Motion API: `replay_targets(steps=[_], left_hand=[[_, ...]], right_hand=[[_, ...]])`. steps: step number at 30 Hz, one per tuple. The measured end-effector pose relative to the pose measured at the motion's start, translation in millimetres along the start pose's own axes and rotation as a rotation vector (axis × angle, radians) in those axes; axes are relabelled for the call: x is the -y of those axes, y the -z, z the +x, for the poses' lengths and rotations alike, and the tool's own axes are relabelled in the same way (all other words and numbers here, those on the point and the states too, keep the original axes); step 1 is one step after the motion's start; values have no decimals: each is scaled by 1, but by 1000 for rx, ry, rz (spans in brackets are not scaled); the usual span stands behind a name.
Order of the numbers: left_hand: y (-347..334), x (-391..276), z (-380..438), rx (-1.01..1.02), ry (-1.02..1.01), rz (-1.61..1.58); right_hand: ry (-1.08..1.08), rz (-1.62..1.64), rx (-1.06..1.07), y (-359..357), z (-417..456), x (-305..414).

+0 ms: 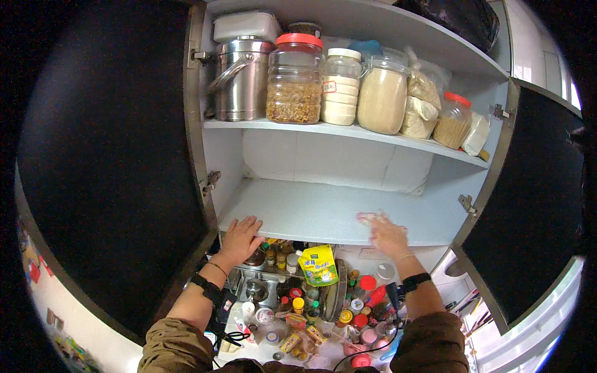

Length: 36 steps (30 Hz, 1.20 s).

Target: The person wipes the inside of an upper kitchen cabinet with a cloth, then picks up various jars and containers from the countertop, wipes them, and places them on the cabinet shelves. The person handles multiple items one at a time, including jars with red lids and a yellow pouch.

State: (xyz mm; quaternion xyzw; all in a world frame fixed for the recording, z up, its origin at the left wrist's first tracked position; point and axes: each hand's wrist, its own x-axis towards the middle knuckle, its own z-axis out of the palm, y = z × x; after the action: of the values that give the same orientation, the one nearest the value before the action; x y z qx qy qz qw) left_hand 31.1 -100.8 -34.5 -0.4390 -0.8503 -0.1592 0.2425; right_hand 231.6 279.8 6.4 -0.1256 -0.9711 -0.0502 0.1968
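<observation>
My left hand (241, 238) rests with spread fingers on the front left edge of the lower cabinet shelf (298, 210), holding nothing. Over the right part of that shelf, my right hand (388, 235) is blurred, with a red and white cloth (366, 217) at its fingertips. The upper shelf (336, 130) bears a steel pot with a handle (242, 79), a red-lidded plastic jar (294, 84), a white-lidded jar of powder (340, 93), a clip-top glass jar (382, 95), bagged dry goods (419, 105) and a smaller red-lidded jar (452, 119).
Dark cabinet doors stand open at left (112, 140) and right (536, 186). Below, many jars and bottles crowd the countertop (228, 356), around a round wooden board (336, 289). A yellow pouch (319, 265) stands near the shelf's underside. Black scissors (235, 336) lie lower left.
</observation>
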Motion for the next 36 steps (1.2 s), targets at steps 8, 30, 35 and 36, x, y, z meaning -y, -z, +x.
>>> replay_targets(steps=[8,30,35,36], left_hand=[[24,-21,-42,104,-21,-120],[-43,-120,-76,698,-290,-641],[-64,-144,-88,830,-246,-823],[-57,-156,-82,933,-233,-782]], right_hand=[[-340,-280,-358,-32,-73,-128],[-754,2304,-279,-114,-258,38],[-772,2546,-270,-86,-260,68],[-763,2580,-292,-81,-261,74]])
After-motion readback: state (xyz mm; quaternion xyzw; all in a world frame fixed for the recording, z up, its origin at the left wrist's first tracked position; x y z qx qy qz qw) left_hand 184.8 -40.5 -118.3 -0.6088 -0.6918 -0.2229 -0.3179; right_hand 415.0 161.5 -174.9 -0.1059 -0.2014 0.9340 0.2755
